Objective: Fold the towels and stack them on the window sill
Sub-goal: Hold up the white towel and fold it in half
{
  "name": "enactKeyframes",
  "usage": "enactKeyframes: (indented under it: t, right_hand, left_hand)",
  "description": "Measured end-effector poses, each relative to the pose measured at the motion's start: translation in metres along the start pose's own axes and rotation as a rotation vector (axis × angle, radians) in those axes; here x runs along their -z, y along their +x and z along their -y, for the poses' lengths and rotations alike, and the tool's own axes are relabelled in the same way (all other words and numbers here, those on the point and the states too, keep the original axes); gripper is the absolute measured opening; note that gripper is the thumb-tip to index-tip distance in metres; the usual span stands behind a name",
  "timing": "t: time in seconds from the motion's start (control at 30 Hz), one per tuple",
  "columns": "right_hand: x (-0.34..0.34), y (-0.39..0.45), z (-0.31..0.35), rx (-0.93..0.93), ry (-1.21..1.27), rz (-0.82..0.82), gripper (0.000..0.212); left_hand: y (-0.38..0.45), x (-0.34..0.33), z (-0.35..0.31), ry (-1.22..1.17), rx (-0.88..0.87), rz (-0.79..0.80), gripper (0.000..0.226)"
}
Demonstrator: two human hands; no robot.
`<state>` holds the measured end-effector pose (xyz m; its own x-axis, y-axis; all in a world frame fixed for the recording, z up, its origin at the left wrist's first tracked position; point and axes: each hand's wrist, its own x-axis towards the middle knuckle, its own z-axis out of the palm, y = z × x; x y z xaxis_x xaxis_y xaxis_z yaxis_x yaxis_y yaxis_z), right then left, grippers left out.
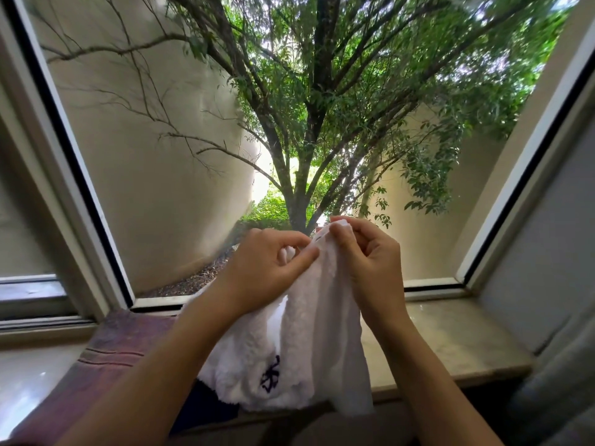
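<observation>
Up in front of the window, both hands hold a white towel (317, 342) by its top edge. The left hand (273, 265) has its fingers curled, pinching the fabric between thumb and forefinger, and a small fold of cloth shows inside its grip. The right hand (363, 252) pinches the same edge just beside it, a bit higher, with its thumb and fingertips clamped on a raised corner. The two hands are close together, nearly touching at the fingers. From them the towel hangs down in soft vertical folds, bunched rather than spread, and its lower part drapes over the front edge of the sill (450, 342). A dark embroidered mark (270, 375) sits on the towel's lower left part. To the left, a purplish striped towel (106, 352) lies flat on the sill, reaching back to the window frame (80, 194); the white towel overlaps its right side. Something dark (209, 403) shows under the white towel at the sill's edge, but what it is cannot be told. Right of the hands the pale stone sill is bare and glossy. Beyond the glass stand a tree (309, 123) and pale walls.
</observation>
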<state>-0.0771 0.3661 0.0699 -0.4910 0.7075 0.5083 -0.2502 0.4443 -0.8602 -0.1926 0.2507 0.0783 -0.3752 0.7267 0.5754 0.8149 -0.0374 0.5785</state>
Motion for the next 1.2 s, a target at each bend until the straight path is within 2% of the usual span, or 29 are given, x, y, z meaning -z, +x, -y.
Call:
enactKeyframes:
  t: [0.27,0.37,0.47,0.53,0.6,0.73,0.87,0.93,1.0,1.1,1.13,1.2]
  right_hand:
    - [0.013,0.01,0.0,0.01,-0.031,0.083,0.01]
    - [0.024,0.022,0.003,0.089,-0.139,0.108,0.009]
    - [0.053,0.041,0.004,0.162,-0.304,0.061,0.008]
    - [0.08,0.055,-0.002,0.13,-0.327,0.081,0.006]
    - [0.108,0.064,-0.011,0.063,-0.264,0.115,0.009]
    - [0.141,0.072,-0.025,-0.075,-0.083,0.169,0.008]
    - [0.156,0.072,-0.035,-0.157,-0.039,0.351,0.043]
    - [0.161,0.071,-0.042,-0.171,-0.095,0.427,0.053]
    - [0.164,0.071,-0.046,-0.16,-0.164,0.452,0.049]
    - [0.169,0.075,-0.047,-0.127,-0.284,0.542,0.014]
    - [0.17,0.078,-0.049,-0.089,-0.404,0.561,0.004]
    - [0.166,0.082,-0.054,-0.015,-0.64,0.595,0.015]
  left_hand:
    - [0.002,-0.01,-0.001,0.05,-0.067,0.019,0.032]
    - [0.006,-0.007,-0.005,0.042,-0.062,0.002,0.03]
    - [0.01,0.015,0.001,0.059,0.038,-0.186,0.032]
    - [0.007,0.04,0.014,0.112,0.141,-0.359,0.04]
    - [0.002,0.063,0.027,0.126,0.228,-0.495,0.051]
    - [-0.011,0.087,0.044,0.176,0.34,-0.613,0.061]
    - [-0.024,0.085,0.056,0.218,0.427,-0.69,0.057]
    - [-0.03,0.079,0.063,0.216,0.432,-0.731,0.061]
    - [-0.034,0.074,0.07,0.214,0.449,-0.749,0.064]
    - [-0.035,0.066,0.071,0.157,0.435,-0.699,0.062]
    - [-0.035,0.062,0.07,0.119,0.413,-0.655,0.057]
    - [-0.033,0.058,0.067,0.139,0.359,-0.551,0.023]
